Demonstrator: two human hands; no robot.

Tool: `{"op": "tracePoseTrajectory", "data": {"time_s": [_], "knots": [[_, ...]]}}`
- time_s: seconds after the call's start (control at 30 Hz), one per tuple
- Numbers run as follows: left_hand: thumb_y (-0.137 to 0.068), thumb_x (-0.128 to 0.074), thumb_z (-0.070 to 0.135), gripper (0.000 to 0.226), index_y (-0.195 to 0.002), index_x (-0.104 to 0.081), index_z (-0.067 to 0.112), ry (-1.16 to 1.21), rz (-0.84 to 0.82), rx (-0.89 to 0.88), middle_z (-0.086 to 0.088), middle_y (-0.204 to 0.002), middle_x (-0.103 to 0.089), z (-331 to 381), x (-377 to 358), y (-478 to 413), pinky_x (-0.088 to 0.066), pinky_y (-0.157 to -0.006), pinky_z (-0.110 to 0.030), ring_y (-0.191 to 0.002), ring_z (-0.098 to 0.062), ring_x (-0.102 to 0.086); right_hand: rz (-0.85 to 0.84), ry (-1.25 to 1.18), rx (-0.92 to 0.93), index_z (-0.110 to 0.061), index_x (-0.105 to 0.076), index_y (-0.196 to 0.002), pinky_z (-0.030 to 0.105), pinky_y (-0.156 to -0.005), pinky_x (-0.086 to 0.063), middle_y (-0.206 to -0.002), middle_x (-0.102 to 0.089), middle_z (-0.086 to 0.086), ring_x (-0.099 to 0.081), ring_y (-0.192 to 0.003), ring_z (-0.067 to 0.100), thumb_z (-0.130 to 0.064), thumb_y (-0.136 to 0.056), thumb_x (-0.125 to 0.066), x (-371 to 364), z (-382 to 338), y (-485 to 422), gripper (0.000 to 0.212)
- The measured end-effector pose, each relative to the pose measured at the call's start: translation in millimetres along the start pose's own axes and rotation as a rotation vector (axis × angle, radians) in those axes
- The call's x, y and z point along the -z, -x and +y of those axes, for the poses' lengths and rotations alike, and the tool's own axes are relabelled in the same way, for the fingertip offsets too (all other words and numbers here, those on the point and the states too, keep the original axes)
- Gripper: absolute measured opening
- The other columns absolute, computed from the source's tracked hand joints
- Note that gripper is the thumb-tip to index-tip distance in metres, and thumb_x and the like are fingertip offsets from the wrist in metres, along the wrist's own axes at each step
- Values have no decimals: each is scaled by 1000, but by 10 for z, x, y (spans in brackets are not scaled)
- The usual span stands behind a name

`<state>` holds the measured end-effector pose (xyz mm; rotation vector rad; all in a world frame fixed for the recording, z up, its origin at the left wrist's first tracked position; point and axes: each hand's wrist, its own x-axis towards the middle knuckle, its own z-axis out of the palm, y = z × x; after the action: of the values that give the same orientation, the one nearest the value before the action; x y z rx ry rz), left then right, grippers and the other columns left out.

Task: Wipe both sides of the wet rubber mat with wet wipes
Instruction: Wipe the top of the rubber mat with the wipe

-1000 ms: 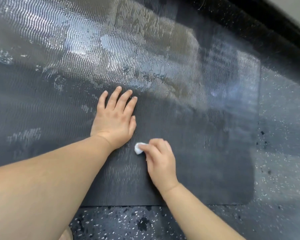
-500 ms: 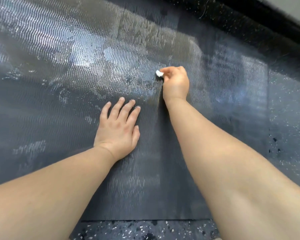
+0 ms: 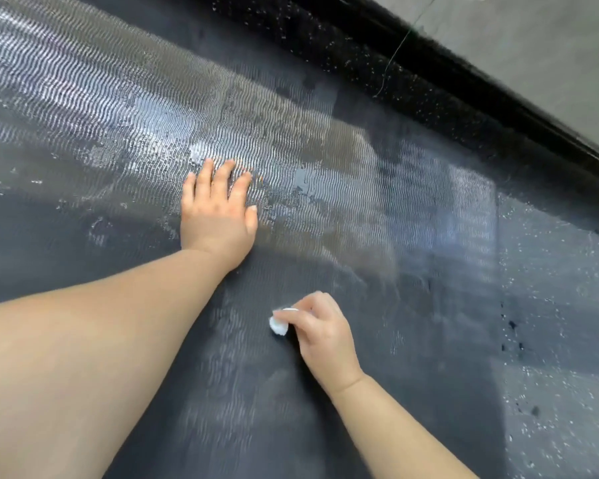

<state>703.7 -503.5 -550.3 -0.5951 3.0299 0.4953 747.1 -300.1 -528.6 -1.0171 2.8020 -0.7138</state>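
Fingers of the left hand (image 3: 218, 216) lie spread and flat on the wet ribbed rubber mat (image 3: 343, 202), which stretches under both hands. Nearer the person and just rightward, the right hand (image 3: 320, 331) pinches a small wadded white wet wipe (image 3: 278, 325) against the mat; speckled flooring (image 3: 561, 305) lies beyond it to the right.

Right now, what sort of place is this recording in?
Likely a gym or utility-room floor, seen from close above: a ribbed rubber mat, wet and glossy, lies on speckled dark flooring, and a black skirting runs along a grey wall.
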Motion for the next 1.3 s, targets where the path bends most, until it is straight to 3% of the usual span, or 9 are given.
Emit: {"op": "tracePoseTrajectory", "data": {"time_s": [0.17,0.3,0.4,0.5,0.63,0.83,1.0,1.17,1.3], "knots": [[-88,-37,35,55,-137,-48,12,-32,56,3,-13,-147,-39,31,-53,15,-12,-114,-49,-138,-36,-27,106,-48,-11,-10,-76,-84,33,-62,-46,-70,-53,11,-57,-67,30,6,-75,-67,-34,301,-1128,20],[-83,-41,32,52,-128,-58,10,-22,131,-9,-15,-139,-49,35,-33,18,-24,-110,-52,-132,-39,-39,236,-68,-213,-9,-75,-93,24,-74,-40,-78,-39,-9,-53,-83,21,-1,-84,-59,-13,625,-2188,20],[-82,-44,31,50,-124,-60,10,-17,167,-19,-15,-135,-53,54,-27,18,-29,-108,-53,-129,-39,-43,224,-41,-265,-11,-72,-101,32,-84,-43,-93,-49,5,-56,-93,26,-6,-88,-56,-5,705,-2371,22],[-81,-47,30,48,-122,-62,9,-18,191,-19,-16,-133,-54,61,-10,11,-31,-107,-53,-128,-39,-44,134,-45,-33,-7,-72,-100,36,-74,-47,-87,-57,16,-58,-80,32,-10,-86,-62,30,546,-1859,17],[-81,-48,29,48,-121,-62,9,-15,216,-13,-15,-132,-55,60,-14,16,-32,-106,-53,-128,-39,-45,-41,-27,204,-12,-74,-97,28,-62,-45,-76,-58,7,-55,-64,26,-18,-88,-59,120,452,-1021,19],[-82,-46,30,48,-121,-63,9,-32,233,-15,-15,-132,-55,66,-42,-10,-34,-105,-53,-126,-39,-46,-103,3,523,-10,-74,-94,30,-62,-47,-78,-62,11,-57,-65,27,-5,-84,-63,147,757,-1555,16],[-82,-44,31,48,-120,-64,9,-33,244,-14,-15,-132,-56,61,-52,-6,-34,-105,-53,-126,-39,-47,54,125,180,-14,-68,-77,12,-64,-34,-74,-48,-13,-45,-69,-2,-34,-78,-69,123,1094,-2846,20],[-83,-44,31,48,-120,-64,9,-32,227,-6,-15,-132,-56,69,-29,-7,-35,-105,-54,-126,-39,-47,221,251,-121,-15,-53,-67,25,-64,-35,-71,-43,-8,-40,-65,5,-26,-76,-68,199,1156,-3432,20],[-82,-44,30,48,-119,-65,9,-29,221,-4,-15,-132,-56,68,-15,-4,-35,-105,-54,-126,-38,-47,128,96,173,-14,-72,-101,28,-72,-40,-86,-52,7,-49,-80,21,-12,-88,-60,105,936,-2672,17]]}}
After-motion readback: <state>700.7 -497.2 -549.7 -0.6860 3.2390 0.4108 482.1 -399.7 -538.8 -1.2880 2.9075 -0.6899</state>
